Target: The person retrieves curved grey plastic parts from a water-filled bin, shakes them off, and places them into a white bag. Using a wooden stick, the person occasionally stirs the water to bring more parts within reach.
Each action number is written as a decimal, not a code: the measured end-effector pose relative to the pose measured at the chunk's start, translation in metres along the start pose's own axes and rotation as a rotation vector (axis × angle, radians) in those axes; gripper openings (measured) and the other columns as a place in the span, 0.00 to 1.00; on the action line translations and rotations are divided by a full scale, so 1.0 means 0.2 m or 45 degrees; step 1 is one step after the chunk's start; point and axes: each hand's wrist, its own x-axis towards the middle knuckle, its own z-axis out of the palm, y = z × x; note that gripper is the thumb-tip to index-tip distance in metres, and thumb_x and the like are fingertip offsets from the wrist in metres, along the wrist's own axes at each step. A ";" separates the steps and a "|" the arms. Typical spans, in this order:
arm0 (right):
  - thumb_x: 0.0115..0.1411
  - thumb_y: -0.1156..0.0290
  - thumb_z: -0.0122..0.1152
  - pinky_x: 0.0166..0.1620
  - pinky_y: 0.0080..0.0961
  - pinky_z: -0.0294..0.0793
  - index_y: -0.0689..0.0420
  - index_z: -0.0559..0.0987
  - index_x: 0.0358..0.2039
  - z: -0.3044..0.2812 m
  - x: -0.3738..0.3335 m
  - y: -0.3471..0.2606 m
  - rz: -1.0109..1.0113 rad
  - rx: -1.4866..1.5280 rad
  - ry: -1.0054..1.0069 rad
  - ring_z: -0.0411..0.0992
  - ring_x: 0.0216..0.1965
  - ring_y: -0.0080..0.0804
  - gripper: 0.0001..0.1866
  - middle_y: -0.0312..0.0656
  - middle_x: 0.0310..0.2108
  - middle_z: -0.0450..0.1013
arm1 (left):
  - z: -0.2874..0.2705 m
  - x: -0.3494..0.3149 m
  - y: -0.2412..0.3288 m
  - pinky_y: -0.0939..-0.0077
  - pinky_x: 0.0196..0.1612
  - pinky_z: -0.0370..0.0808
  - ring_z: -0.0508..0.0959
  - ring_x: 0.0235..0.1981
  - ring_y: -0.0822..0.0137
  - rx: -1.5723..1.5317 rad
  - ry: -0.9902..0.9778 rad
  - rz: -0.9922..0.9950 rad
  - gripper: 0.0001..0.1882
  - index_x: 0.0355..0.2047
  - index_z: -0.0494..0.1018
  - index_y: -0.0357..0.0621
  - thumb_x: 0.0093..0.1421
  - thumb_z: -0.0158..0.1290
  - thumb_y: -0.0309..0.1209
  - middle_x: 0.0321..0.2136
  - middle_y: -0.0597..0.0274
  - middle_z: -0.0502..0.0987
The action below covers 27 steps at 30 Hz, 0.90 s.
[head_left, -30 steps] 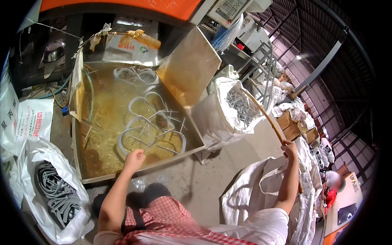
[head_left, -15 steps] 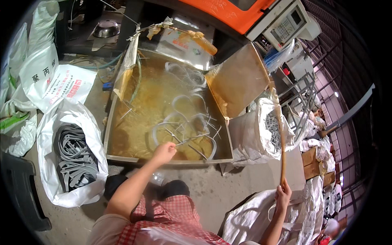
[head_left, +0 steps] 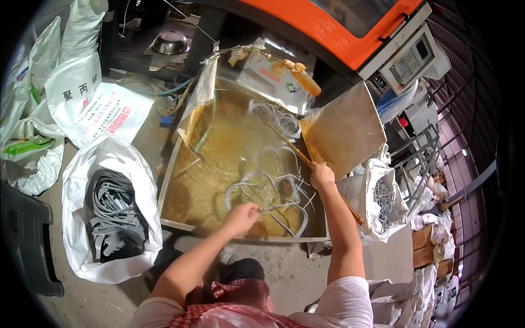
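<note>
Over the near side of a metal tank of cloudy yellowish water, my left hand is closed on a thin grey plastic strip. Curved grey plastic pieces with thin branching runners lie beside that hand in the water. My right hand grips a long wooden stick near its middle, above the tank's right side. The stick's far tip points toward a cluster of clear looped pieces at the back of the tank.
At left, a white sack holds coiled grey plastic parts. A second sack with thin grey scraps stands right of the tank. A stained board leans over the tank's right edge. Behind stands an orange machine with a control panel.
My right hand has swung the stick from the far right side inward over the tank. My left hand stays over the near side, still pinching the strip. The view has shifted.
</note>
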 end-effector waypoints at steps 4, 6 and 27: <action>0.52 0.72 0.51 0.40 0.38 0.72 0.50 0.70 0.47 -0.11 0.10 -0.12 -0.183 -0.110 -0.108 0.72 0.39 0.47 0.20 0.51 0.34 0.73 | -0.03 0.03 -0.07 0.72 0.38 0.73 0.78 0.35 0.62 -0.010 0.055 0.046 0.16 0.39 0.71 0.38 0.53 0.51 0.35 0.33 0.53 0.77; 0.52 0.72 0.53 0.40 0.38 0.72 0.49 0.69 0.48 -0.21 0.02 -0.12 -0.227 -0.135 -0.149 0.72 0.39 0.47 0.21 0.51 0.34 0.73 | -0.05 0.02 -0.04 0.72 0.38 0.73 0.78 0.35 0.61 -0.023 0.044 0.039 0.16 0.39 0.71 0.37 0.53 0.51 0.35 0.33 0.52 0.77; 0.50 0.70 0.56 0.35 0.36 0.70 0.48 0.74 0.46 -0.67 -0.99 0.34 -0.400 0.195 -0.125 0.72 0.31 0.47 0.20 0.50 0.29 0.73 | 0.01 -0.08 -0.03 0.72 0.39 0.72 0.78 0.34 0.61 0.089 -0.105 0.024 0.18 0.41 0.71 0.38 0.51 0.52 0.35 0.34 0.53 0.77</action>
